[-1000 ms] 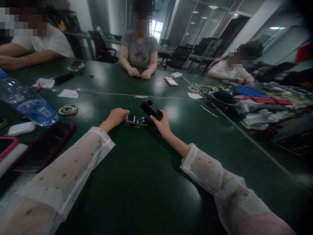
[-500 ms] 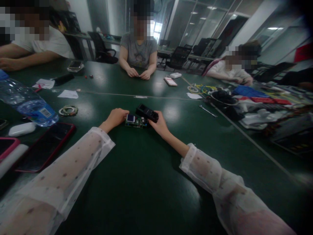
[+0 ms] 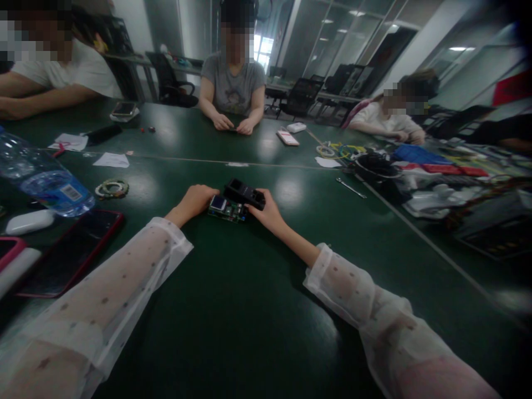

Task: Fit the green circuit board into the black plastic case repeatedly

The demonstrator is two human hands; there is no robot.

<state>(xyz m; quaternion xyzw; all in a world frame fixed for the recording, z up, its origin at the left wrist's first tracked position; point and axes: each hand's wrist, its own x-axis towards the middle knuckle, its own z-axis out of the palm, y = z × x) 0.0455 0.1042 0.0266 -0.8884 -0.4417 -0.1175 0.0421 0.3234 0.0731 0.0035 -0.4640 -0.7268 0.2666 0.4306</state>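
Above the green table, my left hand [image 3: 196, 200] grips the left end of a small circuit board [image 3: 228, 209] that carries a little screen on its left part. My right hand [image 3: 270, 211] is closed on the right end of a black plastic casing [image 3: 241, 192] with openings in its face. The casing lies slantwise just behind the board, partly overlapping it in view. My right thumb reaches to the board's right end; whether it presses on the board I cannot tell. Most fingertips of both hands are hidden.
On the left are a large water bottle [image 3: 54, 185], a dark phone [image 3: 72, 252], a white case [image 3: 30, 221] and bracelets [image 3: 112, 189]. A wrench [image 3: 351, 188] lies to the right, before piled cables and bags [image 3: 419, 172]. Several people sit around the table [image 3: 249, 310].
The black casing has shifted slightly left and lies flatter behind the circuit board. The board's face is turned more toward me. Both hands keep their hold.
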